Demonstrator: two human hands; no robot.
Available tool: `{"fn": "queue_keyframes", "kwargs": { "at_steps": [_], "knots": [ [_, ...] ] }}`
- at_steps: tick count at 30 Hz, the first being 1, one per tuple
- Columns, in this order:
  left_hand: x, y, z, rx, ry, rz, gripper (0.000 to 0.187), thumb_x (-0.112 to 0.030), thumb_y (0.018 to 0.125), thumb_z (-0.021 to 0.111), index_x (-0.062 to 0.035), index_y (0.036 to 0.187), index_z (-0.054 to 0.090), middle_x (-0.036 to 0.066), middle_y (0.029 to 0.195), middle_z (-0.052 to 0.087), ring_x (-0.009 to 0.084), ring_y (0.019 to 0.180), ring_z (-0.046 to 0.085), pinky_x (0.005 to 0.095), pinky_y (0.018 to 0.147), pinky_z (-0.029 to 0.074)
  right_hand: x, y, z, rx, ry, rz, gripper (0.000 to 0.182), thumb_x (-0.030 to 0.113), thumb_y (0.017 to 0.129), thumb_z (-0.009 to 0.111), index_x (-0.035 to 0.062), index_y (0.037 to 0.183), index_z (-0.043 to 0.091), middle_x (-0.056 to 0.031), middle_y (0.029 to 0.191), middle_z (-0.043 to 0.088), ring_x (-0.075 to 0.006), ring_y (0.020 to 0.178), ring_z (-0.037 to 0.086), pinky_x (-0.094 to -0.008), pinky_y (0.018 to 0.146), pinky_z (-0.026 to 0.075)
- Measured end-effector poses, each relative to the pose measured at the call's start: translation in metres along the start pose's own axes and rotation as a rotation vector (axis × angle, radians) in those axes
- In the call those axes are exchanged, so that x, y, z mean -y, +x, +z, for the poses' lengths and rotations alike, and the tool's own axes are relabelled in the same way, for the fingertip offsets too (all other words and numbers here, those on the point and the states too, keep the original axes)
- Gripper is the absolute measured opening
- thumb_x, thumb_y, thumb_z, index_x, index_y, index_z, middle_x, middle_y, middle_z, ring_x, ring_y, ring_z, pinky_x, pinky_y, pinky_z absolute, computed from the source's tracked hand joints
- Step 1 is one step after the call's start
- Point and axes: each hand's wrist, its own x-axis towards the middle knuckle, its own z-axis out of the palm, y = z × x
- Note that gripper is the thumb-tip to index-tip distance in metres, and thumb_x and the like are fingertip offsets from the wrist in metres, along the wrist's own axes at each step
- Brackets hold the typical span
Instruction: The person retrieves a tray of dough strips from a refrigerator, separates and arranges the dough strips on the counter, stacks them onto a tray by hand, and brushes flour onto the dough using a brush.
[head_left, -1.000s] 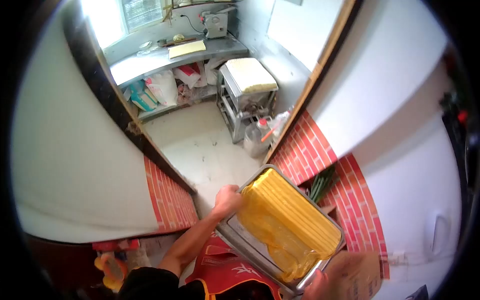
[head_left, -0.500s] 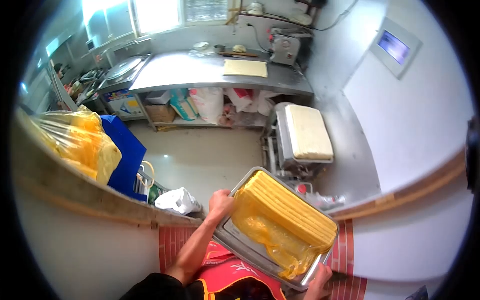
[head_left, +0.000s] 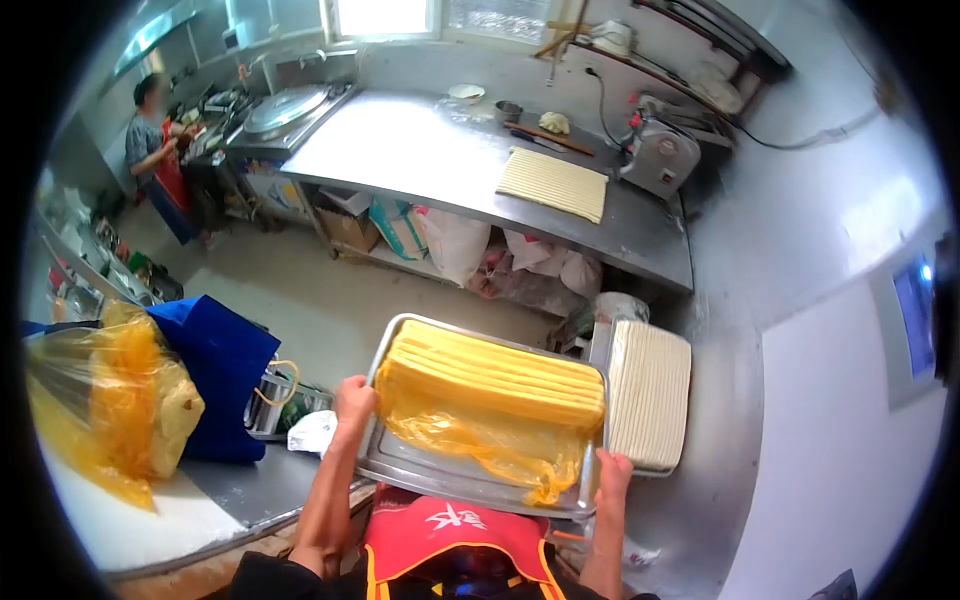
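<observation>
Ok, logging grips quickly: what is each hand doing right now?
Left hand: closed on the left edge of the metal tray.
Right hand: closed on the tray's right corner.

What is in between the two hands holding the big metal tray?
In the head view, between the left hand and the right hand lies the metal tray, carrying a stack of yellow sheets and crumpled yellow plastic wrap.

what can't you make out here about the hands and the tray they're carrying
- Head view, left hand: fingertips curl over the metal tray rim, so the grip underneath is hidden.
- Right hand: fingers hidden below the tray corner.
- Yellow stack: yellow plastic wrap blurs its near edge; the sheet count is unclear.
- Person at the far counter: too small to tell what they handle.
</observation>
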Motion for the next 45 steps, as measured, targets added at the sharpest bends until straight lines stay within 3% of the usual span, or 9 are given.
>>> {"fn": "queue_keyframes", "kwargs": {
  "at_steps": [14,25,30,32,36,39,43,44,45],
  "knots": [
    [-0.036,0.322,0.006,-0.132,-0.135,-0.265,0.019,-0.007,0.066,0.054,0.0054,0.075,0.064,0.025,0.067,0.063,0.0302,0.062,0.061,0.0427,0.060,0.045,0.168,0.244,0.363,0.254,-0.365,-0.154,0.022,0.016,0.083,0.072,0.0021,0.069,0.060,0.0011,0.067,0.059,-0.0075,0.062,0.051,-0.0284,0.055,0.041],
    [-0.032,0.518,-0.001,-0.280,-0.225,-0.409,0.014,-0.008,0.065,0.054,0.0046,0.066,0.059,0.015,0.059,0.055,0.0247,0.058,0.050,0.0421,0.057,0.041,0.242,0.380,0.634,0.494,-0.378,-0.145,0.026,0.015,0.081,0.068,0.0036,0.059,0.059,0.0049,0.058,0.052,-0.0052,0.052,0.044,-0.0284,0.047,0.031],
    [-0.017,0.603,0.002,-0.337,0.007,-0.575,0.014,-0.008,0.063,0.058,0.0038,0.068,0.064,0.018,0.065,0.063,0.0291,0.062,0.059,0.0441,0.060,0.044,0.233,0.465,0.753,0.516,-0.483,-0.208,0.021,0.014,0.078,0.068,-0.0008,0.064,0.063,0.0003,0.061,0.058,-0.0091,0.058,0.051,-0.0320,0.051,0.040],
    [-0.009,0.627,0.004,-0.356,-0.060,-0.570,0.014,-0.008,0.063,0.059,0.0034,0.068,0.065,0.018,0.066,0.064,0.0297,0.064,0.061,0.0448,0.061,0.044,0.244,0.477,0.790,0.550,-0.625,-0.320,0.024,0.020,0.076,0.064,-0.0025,0.067,0.063,-0.0123,0.059,0.060,-0.0168,0.058,0.057,-0.0402,0.057,0.046],
    [-0.033,0.681,0.006,-0.439,-0.056,-0.593,0.012,-0.007,0.063,0.059,0.0034,0.068,0.062,0.017,0.067,0.065,0.0284,0.063,0.058,0.0442,0.061,0.043,0.281,0.504,0.874,0.577,-0.776,-0.471,0.026,0.023,0.078,0.062,-0.0025,0.077,0.067,-0.0228,0.074,0.067,-0.0361,0.073,0.068,-0.0425,0.067,0.051],
    [-0.032,0.722,0.021,-0.501,-0.270,-0.535,0.010,-0.006,0.065,0.057,0.0035,0.067,0.056,0.018,0.066,0.062,0.0288,0.060,0.052,0.0438,0.060,0.041,0.278,0.533,0.924,0.586,-0.674,-0.654,0.025,0.023,0.083,0.062,-0.0014,0.084,0.070,-0.0186,0.075,0.070,-0.0311,0.067,0.068,-0.0403,0.065,0.051],
    [-0.028,0.757,0.048,-0.507,-0.073,-0.363,0.007,-0.005,0.071,0.053,0.0019,0.070,0.053,0.019,0.066,0.059,0.0314,0.060,0.048,0.0445,0.062,0.041,0.277,0.557,0.961,0.543,-0.738,-0.682,0.027,0.024,0.088,0.060,0.0002,0.094,0.070,-0.0197,0.082,0.070,-0.0360,0.076,0.067,-0.0430,0.071,0.052],
    [-0.068,0.750,0.040,-0.353,-0.033,-0.406,0.011,-0.008,0.077,0.058,0.0005,0.081,0.055,0.021,0.085,0.064,0.0351,0.070,0.053,0.0452,0.067,0.045,0.271,0.567,0.961,0.459,-0.841,-0.841,0.029,0.026,0.089,0.059,0.0007,0.100,0.069,-0.0196,0.087,0.070,-0.0379,0.081,0.066,-0.0446,0.074,0.052],
    [-0.089,0.744,0.044,-0.337,-0.039,-0.427,0.011,-0.008,0.077,0.058,0.0005,0.081,0.055,0.021,0.085,0.064,0.0351,0.070,0.053,0.0452,0.067,0.045,0.264,0.572,0.959,0.379,-0.946,-0.996,0.031,0.027,0.091,0.059,0.0012,0.106,0.068,-0.0195,0.092,0.070,-0.0398,0.085,0.065,-0.0461,0.078,0.051]
  ]
}}
